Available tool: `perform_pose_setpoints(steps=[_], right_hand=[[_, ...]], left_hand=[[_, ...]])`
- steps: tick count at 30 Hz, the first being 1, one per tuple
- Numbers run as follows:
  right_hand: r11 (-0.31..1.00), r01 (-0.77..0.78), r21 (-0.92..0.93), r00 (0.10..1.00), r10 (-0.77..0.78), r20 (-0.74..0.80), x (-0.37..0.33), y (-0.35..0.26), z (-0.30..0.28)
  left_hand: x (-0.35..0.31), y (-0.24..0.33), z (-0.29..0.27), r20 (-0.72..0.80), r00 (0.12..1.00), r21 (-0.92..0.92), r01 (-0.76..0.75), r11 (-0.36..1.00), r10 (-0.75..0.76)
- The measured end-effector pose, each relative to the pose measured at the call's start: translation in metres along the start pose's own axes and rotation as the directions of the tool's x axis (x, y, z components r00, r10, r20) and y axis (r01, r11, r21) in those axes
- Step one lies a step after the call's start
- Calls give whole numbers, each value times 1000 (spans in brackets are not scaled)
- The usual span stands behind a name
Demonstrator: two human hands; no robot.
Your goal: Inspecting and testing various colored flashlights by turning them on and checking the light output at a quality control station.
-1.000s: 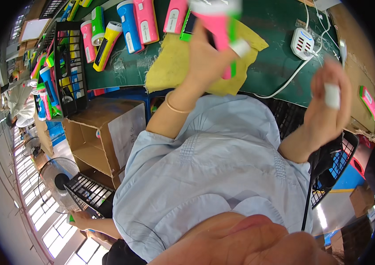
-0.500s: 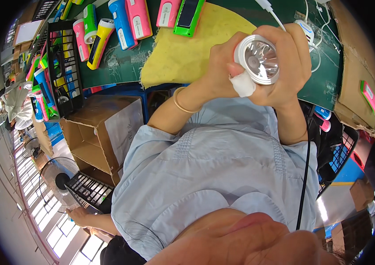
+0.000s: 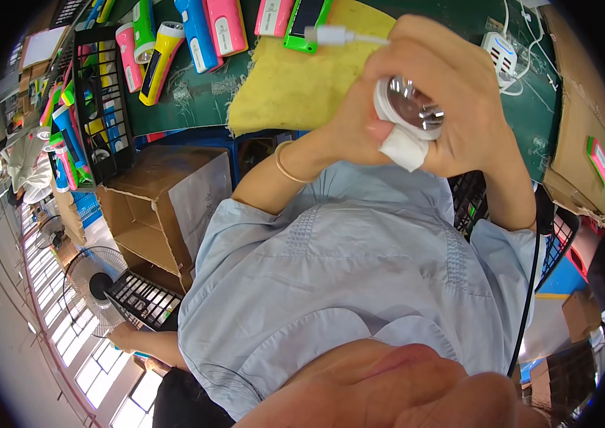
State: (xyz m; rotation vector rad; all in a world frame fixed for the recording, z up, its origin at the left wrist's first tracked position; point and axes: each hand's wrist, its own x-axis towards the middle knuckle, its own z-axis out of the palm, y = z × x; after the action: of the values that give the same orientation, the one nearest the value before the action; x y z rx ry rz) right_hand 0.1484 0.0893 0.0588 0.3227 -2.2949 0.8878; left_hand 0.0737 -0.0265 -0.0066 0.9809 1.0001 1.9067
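A flashlight with a white-rimmed, shiny reflector head point(image 3: 411, 107) is held between my two hands in front of my chest, its lens tilted toward me. My left hand point(image 3: 352, 118) is closed around its left side, and the flashlight's body is mostly hidden. My right hand point(image 3: 463, 100) wraps over the top and right of the head. From the right hand's fingers a white cable with a blurred plug point(image 3: 327, 36) sticks out to the left. A soft white piece, cloth or wrapping point(image 3: 405, 148), sits by a fingertip at the rim's lower edge.
A yellow cloth point(image 3: 288, 93) covers part of the green table point(image 3: 206, 107). Several coloured flashlights point(image 3: 162, 63) lie at the far left, beside a black crate point(image 3: 103, 107). A white USB charger point(image 3: 499, 53) with cables stands right. An open cardboard box point(image 3: 167, 192) and a fan point(image 3: 95, 285) are left.
The cable plug has swung from the upper right to the left, over the yellow cloth. My right hand has turned and risen over the flashlight head, whose lens has tilted.
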Motion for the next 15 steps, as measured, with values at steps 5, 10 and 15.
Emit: perform_pose_setpoints(steps=[5, 10, 15], right_hand=[[961, -274, -44, 947, 262, -185, -15, -15, 6], [958, -138, 250, 964, 188, -188, -34, -13, 15], [965, -214, 149, 938, 245, -243, -40, -21, 16]], left_hand=[[0, 4, -21, 36, 999, 518, -26, 855, 8], [-7, 4, -21, 152, 980, 483, 42, 874, -131], [-12, 11, -15, 187, 791, 721, -513, 465, 583]])
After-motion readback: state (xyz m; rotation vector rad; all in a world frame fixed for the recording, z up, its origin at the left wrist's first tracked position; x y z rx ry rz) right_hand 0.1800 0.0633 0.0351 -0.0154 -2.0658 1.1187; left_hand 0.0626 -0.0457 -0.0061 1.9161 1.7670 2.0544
